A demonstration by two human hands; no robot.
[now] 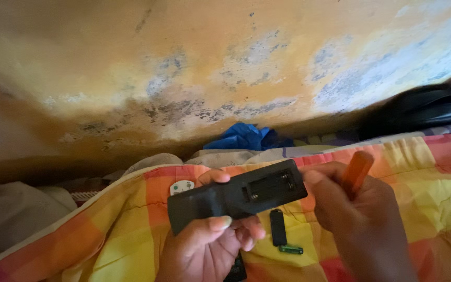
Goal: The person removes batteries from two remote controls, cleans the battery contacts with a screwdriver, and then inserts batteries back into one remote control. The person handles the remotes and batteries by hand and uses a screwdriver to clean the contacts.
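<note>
the remote (236,196), back up and battery bay open, looks light, stiff and smooth, best gripped along its long edges. left hand (210,245) pinches it, thumb on top, over the checked blanket (424,172); right hand (356,209) wraps an orange-handled tool (358,169). a cover (277,227) and green battery (291,249) lie below.

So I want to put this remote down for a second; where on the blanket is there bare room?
The checked blanket lies bare to the right of the right hand, up to the black bag, and left of the left hand. It is crowded between and below the hands: a black cover and green battery lie under the remote.
</note>
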